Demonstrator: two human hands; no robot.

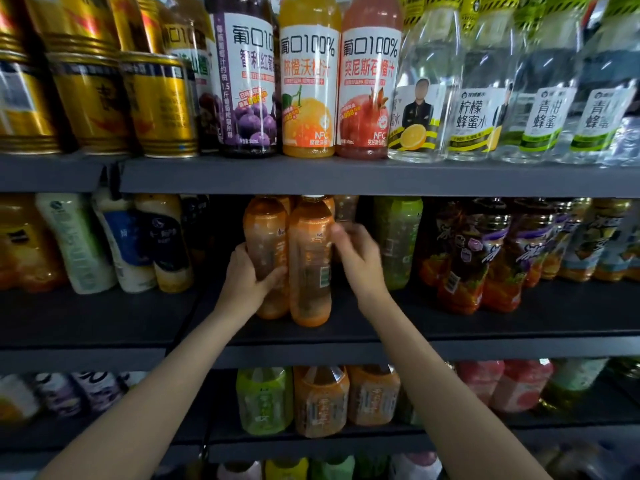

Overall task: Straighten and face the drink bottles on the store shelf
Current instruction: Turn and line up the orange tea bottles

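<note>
On the middle shelf [485,327], two orange bottles stand touching, near the front edge. The left hand [247,275] curls its fingers round the left bottle [265,237] at mid-body. The right hand [356,261] is blurred at the right bottle [310,258]; its grip cannot be told. Full, smooth plastic: probably heavy and slippery, best held round the labelled middle.

Gold cans [104,98] were stacked at the upper left of the dark grey shelving [346,176].
</note>
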